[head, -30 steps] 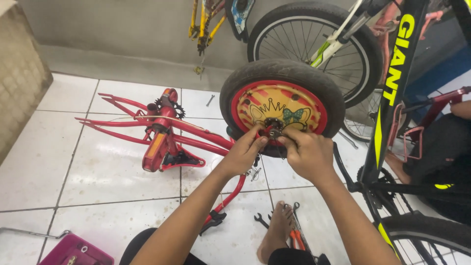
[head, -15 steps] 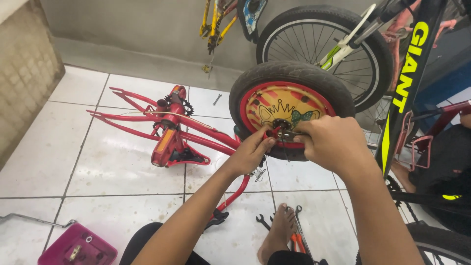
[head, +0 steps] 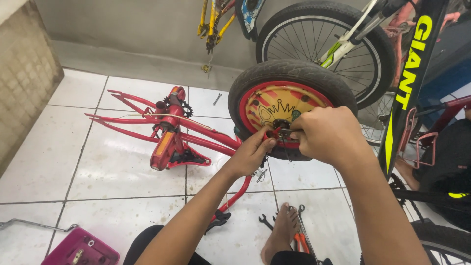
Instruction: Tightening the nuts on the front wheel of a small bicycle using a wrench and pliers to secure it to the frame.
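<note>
We see both hands at the hub of the small wheel (head: 289, 98), which stands upright on the tiled floor (head: 98, 167) beside the red frame (head: 171, 130). Left hand (head: 250, 154) pinches the axle hardware from below-left — grip closed on it. Right hand (head: 326, 135) is fisted over the same hub from the right — what it clamps is hidden.

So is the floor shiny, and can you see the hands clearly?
Head view: soft, even light; the white floor tiles show dull glare patches. Both the left hand and right hand look sharp at the small wheel; shadows are faint.
</note>
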